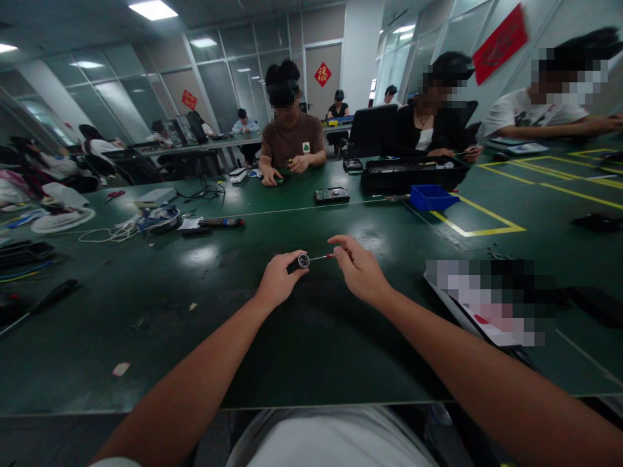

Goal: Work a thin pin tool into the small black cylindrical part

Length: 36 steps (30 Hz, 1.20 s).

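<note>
My left hand (278,279) is closed around a small black cylindrical part with a round, silver-rimmed end (303,261); its exact kind I cannot make out. From the right, my right hand (359,267) grips a thin screwdriver (321,257) by its red handle. The screwdriver's metal shaft points left and its tip reaches the rim of the round part. Both hands are held above the green table (311,344), in front of my body. My fingers hide most of the handle and the rear of the black part.
Across the table lie a hard drive (331,194), a blue bin (433,197) and a long black casing (413,175). To the left are a pen-like screwdriver (221,222) and tangled cables (158,219). A co-worker (293,139) sits opposite; others sit at right.
</note>
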Each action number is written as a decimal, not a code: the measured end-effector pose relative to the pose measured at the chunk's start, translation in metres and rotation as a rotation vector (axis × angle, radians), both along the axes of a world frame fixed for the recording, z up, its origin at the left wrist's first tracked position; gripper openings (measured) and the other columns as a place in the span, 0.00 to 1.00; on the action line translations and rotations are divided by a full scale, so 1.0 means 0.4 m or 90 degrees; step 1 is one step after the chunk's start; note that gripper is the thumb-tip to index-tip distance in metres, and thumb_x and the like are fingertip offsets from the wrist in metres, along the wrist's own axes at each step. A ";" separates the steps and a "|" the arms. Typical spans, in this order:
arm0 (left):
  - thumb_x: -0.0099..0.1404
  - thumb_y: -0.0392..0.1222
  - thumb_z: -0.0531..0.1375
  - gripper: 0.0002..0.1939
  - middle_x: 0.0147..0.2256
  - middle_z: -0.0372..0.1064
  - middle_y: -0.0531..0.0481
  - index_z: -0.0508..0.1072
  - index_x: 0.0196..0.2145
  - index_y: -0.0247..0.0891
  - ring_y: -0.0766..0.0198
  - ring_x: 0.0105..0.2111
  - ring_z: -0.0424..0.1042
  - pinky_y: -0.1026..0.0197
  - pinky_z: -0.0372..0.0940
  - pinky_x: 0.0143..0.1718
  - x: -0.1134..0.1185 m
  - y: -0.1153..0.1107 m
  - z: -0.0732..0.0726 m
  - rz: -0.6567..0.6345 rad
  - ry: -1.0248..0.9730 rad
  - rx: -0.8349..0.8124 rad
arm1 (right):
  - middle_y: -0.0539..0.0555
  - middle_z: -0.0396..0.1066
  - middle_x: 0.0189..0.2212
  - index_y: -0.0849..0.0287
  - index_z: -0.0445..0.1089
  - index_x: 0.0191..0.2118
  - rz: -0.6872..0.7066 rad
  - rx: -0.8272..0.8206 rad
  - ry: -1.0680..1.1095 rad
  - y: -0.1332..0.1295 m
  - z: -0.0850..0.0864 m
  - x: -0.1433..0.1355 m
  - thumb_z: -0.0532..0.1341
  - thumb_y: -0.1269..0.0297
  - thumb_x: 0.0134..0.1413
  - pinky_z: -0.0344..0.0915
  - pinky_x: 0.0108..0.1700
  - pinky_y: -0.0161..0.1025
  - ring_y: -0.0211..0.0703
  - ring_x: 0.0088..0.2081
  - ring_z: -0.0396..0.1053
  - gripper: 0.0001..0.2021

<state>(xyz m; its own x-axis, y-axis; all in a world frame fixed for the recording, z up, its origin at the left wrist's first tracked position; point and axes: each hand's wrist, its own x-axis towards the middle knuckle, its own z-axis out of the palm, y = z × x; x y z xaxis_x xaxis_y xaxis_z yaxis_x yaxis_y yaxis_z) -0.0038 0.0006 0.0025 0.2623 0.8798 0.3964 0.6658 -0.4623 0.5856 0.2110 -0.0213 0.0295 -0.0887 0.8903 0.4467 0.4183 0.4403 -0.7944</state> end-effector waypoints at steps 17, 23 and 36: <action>0.63 0.41 0.66 0.19 0.50 0.76 0.48 0.75 0.52 0.46 0.54 0.49 0.72 0.47 0.61 0.54 0.002 -0.006 0.012 -0.014 0.005 0.044 | 0.49 0.70 0.28 0.55 0.68 0.34 0.002 -0.171 0.479 0.043 -0.026 -0.009 0.66 0.49 0.51 0.71 0.32 0.38 0.38 0.29 0.68 0.15; 0.64 0.42 0.65 0.19 0.50 0.76 0.48 0.74 0.53 0.46 0.53 0.49 0.71 0.44 0.58 0.57 0.003 -0.004 0.006 -0.025 0.019 0.040 | 0.51 0.71 0.31 0.55 0.67 0.37 0.015 -0.114 0.372 0.037 -0.030 -0.013 0.61 0.48 0.56 0.72 0.35 0.41 0.40 0.32 0.70 0.15; 0.63 0.41 0.66 0.20 0.49 0.76 0.47 0.74 0.53 0.46 0.53 0.49 0.71 0.43 0.56 0.58 0.004 -0.006 0.010 -0.013 0.034 0.024 | 0.51 0.72 0.25 0.58 0.71 0.36 -0.025 -0.038 0.138 0.002 0.004 -0.007 0.61 0.52 0.58 0.65 0.31 0.40 0.41 0.27 0.70 0.14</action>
<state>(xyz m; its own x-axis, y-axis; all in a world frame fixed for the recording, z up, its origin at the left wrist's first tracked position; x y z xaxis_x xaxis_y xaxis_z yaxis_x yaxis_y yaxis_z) -0.0020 -0.0019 0.0066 0.3013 0.8592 0.4136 0.6863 -0.4965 0.5315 0.2083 -0.0205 0.0309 0.0388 0.9166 0.3980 0.2513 0.3766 -0.8917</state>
